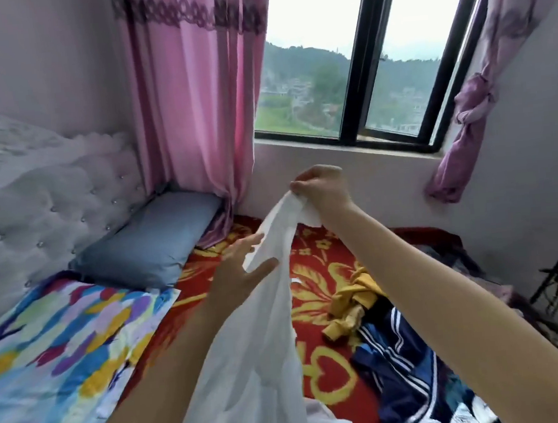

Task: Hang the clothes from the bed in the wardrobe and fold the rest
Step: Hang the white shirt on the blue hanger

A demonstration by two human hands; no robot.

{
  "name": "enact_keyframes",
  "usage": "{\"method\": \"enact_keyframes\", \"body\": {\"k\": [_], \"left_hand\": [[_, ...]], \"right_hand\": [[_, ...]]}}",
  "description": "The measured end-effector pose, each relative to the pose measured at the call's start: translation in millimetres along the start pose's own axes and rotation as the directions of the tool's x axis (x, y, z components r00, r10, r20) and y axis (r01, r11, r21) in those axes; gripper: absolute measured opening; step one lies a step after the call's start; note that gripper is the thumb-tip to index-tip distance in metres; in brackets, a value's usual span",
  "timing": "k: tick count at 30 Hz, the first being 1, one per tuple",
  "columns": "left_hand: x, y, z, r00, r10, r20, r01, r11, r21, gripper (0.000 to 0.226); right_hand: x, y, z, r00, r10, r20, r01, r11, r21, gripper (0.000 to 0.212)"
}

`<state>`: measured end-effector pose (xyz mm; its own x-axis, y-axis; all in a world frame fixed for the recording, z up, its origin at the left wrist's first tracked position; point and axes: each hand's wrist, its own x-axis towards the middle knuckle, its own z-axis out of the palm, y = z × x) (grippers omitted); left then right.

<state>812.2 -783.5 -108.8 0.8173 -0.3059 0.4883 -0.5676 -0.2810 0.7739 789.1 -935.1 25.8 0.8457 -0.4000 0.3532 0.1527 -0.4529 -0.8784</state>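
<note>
A white garment (258, 346) hangs above the bed (322, 274), which has a red and yellow flowered cover. My right hand (319, 191) pinches its top end, held high in front of the window sill. Lower and to the left, my left hand (242, 271) has its fingers spread, with the cloth running between thumb and fingers. On the bed to the right lie a crumpled yellow garment (355, 302) and a navy garment with white stripes (403, 361). More white cloth (327, 421) lies at the bottom edge. No wardrobe is in view.
A blue-grey pillow (150, 241) lies by the tufted headboard (36, 203). A many-coloured quilt (58, 355) covers the bed's left side. Pink curtains (197, 117) hang beside the window (354, 82). A dark metal stand (556, 279) is by the right wall.
</note>
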Motion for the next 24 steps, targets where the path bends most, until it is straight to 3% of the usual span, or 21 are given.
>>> {"method": "enact_keyframes", "body": {"k": [2, 5, 10, 13, 16, 19, 21, 24], "left_hand": [[-2, 7, 20, 0.998, -0.04, 0.047, 0.042, 0.998, -0.036, 0.057], [0, 5, 36, 0.996, -0.084, -0.035, 0.083, 0.996, -0.044, 0.029], [0, -14, 28, 0.995, -0.102, 0.016, 0.103, 0.993, -0.066, 0.037], [2, -17, 16, 0.984, -0.179, -0.024, 0.175, 0.98, -0.098, 0.043], [4, -13, 11, 0.967, -0.222, -0.127, 0.211, 0.973, -0.094, 0.044], [4, -1, 12, 0.961, -0.244, -0.128, 0.231, 0.967, -0.111, 0.034], [3, 4, 14, 0.962, -0.247, -0.113, 0.229, 0.962, -0.146, 0.03], [4, 8, 16, 0.954, -0.269, -0.135, 0.234, 0.945, -0.23, 0.032]], "right_hand": [[-11, 8, 5, 0.998, 0.015, 0.064, -0.019, 0.998, 0.054, 0.024], [-24, 24, 6, 0.986, 0.086, 0.143, -0.115, 0.971, 0.209, 0.021], [-33, 71, -6, 0.943, 0.252, 0.218, -0.323, 0.852, 0.413, 0.005], [-48, 115, -8, 0.896, 0.408, 0.177, -0.443, 0.852, 0.277, 0.018], [-83, 151, 8, 0.929, 0.368, 0.033, -0.369, 0.929, 0.036, 0.018], [-127, 163, 36, 0.987, 0.143, -0.075, -0.148, 0.987, -0.056, 0.009], [-150, 165, 53, 0.996, 0.015, -0.089, -0.024, 0.994, -0.107, 0.014], [-164, 167, 68, 1.0, 0.012, 0.018, -0.009, 0.985, -0.17, 0.032]]}}
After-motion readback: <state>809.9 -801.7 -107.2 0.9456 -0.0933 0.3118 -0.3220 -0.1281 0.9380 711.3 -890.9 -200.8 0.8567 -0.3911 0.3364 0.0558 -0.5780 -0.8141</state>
